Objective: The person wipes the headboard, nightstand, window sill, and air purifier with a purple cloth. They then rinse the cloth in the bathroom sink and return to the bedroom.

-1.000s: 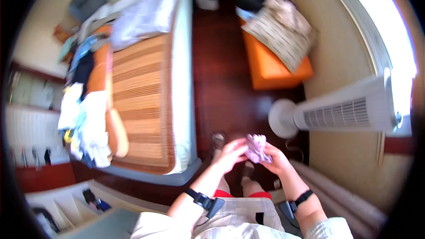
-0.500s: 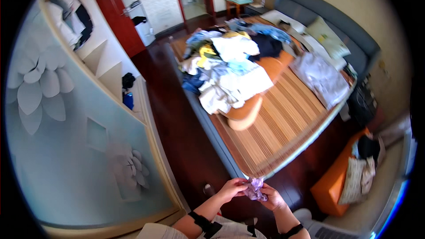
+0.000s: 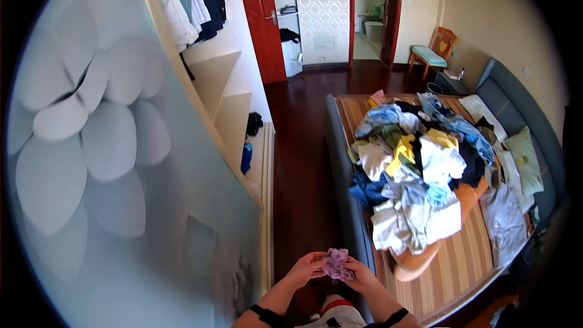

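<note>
A small crumpled piece of purple patterned cloth point(image 3: 336, 264) is held between my two hands, low in the view; its exact kind does not show. My left hand point(image 3: 307, 269) pinches its left side. The fingers of my right hand point(image 3: 361, 276) close on its right side. Both hands hover over the dark floor beside the bed's near left edge. To the right, a large heap of mixed clothes point(image 3: 419, 206) lies on the bed point(image 3: 458, 276), with white, blue, yellow and black pieces in it.
A wardrobe with a flower-patterned sliding door point(image 3: 109, 140) stands on the left, its open part holding hanging clothes point(image 3: 209, 6) and shelves. Dark wooden floor point(image 3: 300, 164) runs between wardrobe and bed toward a red door point(image 3: 261, 24). A wooden chair point(image 3: 434, 54) stands in the far corner.
The view has swung left and I have moved forward along the wardrobe, so the bed now sits further right. Both hands keep hold of the purple cloth.
</note>
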{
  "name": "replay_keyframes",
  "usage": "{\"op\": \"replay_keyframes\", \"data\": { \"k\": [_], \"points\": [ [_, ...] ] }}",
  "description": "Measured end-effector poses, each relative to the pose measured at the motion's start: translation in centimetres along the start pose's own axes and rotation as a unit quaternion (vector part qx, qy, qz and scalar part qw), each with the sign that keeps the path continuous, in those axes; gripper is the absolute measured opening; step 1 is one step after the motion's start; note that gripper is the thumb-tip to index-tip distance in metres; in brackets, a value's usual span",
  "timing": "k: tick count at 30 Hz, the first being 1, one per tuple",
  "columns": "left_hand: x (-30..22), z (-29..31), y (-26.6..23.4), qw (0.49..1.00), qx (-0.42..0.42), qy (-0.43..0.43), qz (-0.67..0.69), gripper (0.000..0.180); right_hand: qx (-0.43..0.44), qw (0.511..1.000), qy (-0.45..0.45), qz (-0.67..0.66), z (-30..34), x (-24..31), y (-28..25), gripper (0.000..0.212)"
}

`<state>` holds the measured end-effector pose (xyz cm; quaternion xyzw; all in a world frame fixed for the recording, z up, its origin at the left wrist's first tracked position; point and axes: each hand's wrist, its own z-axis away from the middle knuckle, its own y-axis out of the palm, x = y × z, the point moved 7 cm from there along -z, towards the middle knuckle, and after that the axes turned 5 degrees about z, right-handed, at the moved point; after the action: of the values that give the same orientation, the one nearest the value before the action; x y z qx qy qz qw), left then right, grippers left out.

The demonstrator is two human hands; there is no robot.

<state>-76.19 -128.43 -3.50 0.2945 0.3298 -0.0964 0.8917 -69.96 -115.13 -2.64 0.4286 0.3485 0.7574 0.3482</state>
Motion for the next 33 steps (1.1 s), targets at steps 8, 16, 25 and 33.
{"op": "replay_keyframes", "data": {
  "k": [8, 16, 25, 33],
  "points": [
    [-24.7, -15.8, -4.3, 0.997, -0.035, 0.053, -0.034, 0.037, 0.047, 0.998, 0.0, 0.029, -24.1, 17.1, 6.0, 0.043],
    [-46.3, -29.0, -13.0, 0.987, -0.094, 0.122, 0.036, 0.042, 0.089, 0.988, 0.072, 0.099, -50.8, 31.7, 13.6, 0.043],
    [-71.5, -55.0, -15.7, 0.994, 0.0, 0.107, 0.009, 0.042, 0.038, 0.996, -0.007, 0.076, -75.1, 54.0, 15.5, 0.037],
    [-91.1, -80.3, -13.2, 0.996, 0.05, 0.061, -0.039, 0.041, 0.0, 0.996, -0.067, 0.056, -95.8, 76.1, 11.8, 0.043]
  ]
}}
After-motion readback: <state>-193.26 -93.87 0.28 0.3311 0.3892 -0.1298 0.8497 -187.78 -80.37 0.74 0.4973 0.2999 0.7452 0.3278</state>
